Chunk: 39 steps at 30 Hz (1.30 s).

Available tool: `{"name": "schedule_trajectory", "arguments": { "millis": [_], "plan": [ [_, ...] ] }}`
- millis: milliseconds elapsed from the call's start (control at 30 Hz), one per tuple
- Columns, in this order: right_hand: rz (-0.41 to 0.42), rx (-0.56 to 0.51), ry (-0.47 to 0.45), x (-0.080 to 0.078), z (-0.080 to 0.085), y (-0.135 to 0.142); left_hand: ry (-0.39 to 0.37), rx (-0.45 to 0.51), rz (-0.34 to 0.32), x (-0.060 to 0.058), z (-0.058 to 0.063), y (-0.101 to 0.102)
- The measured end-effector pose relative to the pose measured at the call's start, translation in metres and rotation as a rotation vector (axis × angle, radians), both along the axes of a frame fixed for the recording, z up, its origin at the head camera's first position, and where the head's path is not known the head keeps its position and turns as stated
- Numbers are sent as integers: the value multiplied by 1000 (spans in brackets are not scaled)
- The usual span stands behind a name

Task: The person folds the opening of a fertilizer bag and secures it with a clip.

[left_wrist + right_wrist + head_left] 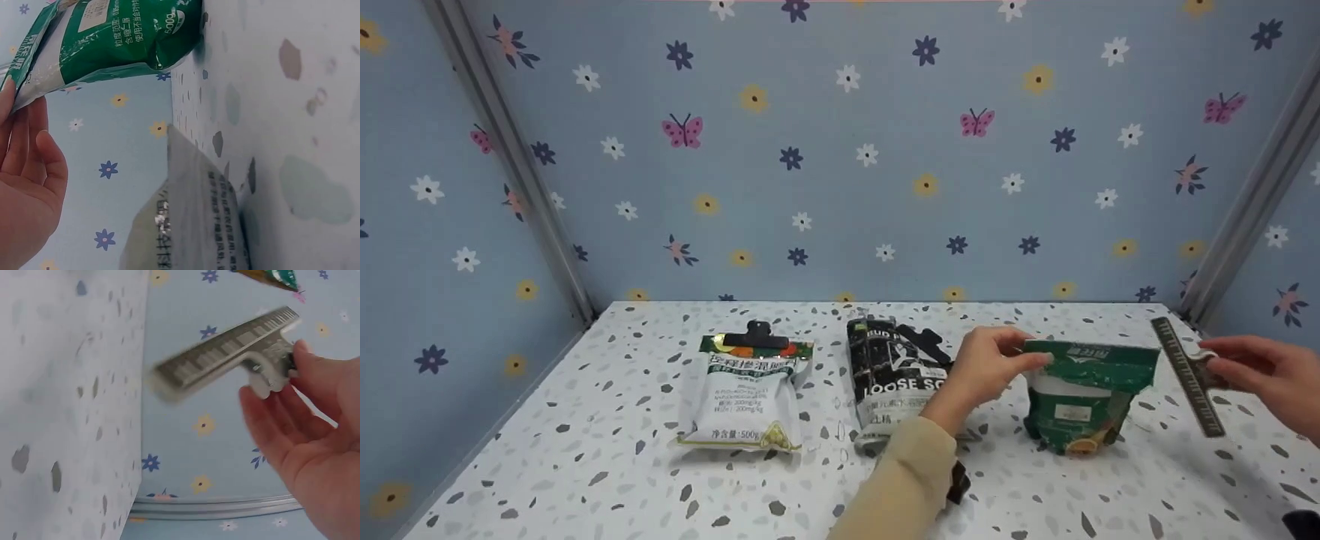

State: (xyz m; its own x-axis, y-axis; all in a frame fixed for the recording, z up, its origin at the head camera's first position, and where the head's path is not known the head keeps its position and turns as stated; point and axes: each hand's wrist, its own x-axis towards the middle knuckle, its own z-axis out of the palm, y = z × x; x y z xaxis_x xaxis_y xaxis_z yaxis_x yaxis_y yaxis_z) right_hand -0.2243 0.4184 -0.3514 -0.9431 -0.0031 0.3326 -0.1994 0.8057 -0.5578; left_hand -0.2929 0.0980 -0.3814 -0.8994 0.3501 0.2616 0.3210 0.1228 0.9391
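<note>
A green pouch point(1080, 397) stands upright on the speckled table, its folded top edge level. My left hand point(986, 367) pinches that top at its left corner; in the left wrist view the thumb and fingers of the left hand point(31, 163) lie on either side of the bag. To the right of the pouch, my right hand point(1264, 375) holds a long metal clip point(1189, 379) by its handles, off the table and apart from the bag. The right wrist view shows the clip point(230, 351) between thumb and fingers, its wide ridged bar pointing away.
A white bag point(746, 397) with a black clip point(757, 335) on its top stands at the left. Beside it a black-and-white bag point(885, 367), also clipped, is partly behind my left arm. A dark object point(958, 482) shows by the sleeve, another point(1301, 523) at bottom right.
</note>
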Motion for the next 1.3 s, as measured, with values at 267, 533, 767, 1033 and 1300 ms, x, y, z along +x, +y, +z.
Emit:
{"name": "schedule_trajectory", "arguments": {
  "millis": [267, 533, 767, 1033, 1300],
  "plan": [
    [-73, -135, 102, -2, 18, -12, -6, -1, 6, 0, -1, 2],
    [-87, -82, 236, -2, 38, -42, -3, 7, 0, -1, 0, 2],
    [-39, 38, 363, -6, 49, -67, -3, -4, -5, 0, 0, 2],
    [123, 231, 527, -10, 59, -87, 13, -72, -34, 1, 0, 2],
    [288, 409, 576, -15, 59, -103, 23, -47, -53, 0, -1, 3]
  ]
}}
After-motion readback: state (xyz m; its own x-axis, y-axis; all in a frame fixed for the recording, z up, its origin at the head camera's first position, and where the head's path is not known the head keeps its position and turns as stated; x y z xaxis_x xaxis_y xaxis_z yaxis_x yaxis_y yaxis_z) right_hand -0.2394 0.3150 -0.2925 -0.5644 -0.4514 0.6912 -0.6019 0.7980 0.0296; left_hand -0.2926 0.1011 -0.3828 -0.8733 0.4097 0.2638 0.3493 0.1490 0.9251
